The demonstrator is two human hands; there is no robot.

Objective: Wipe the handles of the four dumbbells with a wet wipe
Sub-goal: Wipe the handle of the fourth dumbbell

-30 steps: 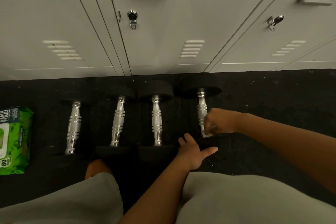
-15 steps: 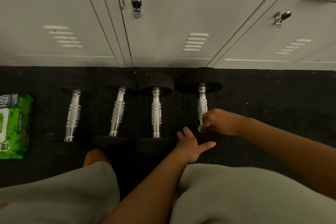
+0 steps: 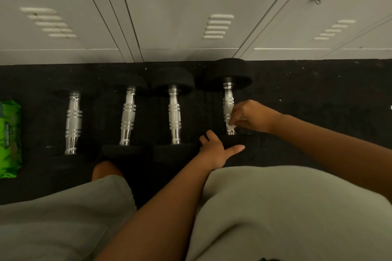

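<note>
I see four dumbbells lying side by side on the black floor (image 3: 318, 91) before the grey lockers (image 3: 180, 17). My right hand (image 3: 252, 115) pinches a small white wet wipe (image 3: 231, 126) against the lower part of the rightmost dumbbell's handle (image 3: 228, 101). My left hand (image 3: 216, 150) rests with fingers spread, seemingly on that dumbbell's near weight, though the dark hides the contact. A green wipe pack (image 3: 9, 137) lies far left.

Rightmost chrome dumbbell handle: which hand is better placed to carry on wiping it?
Right hand: it pinches the white wet wipe against the rightmost chrome dumbbell handle. The left hand rests open on the near black weight.
</note>
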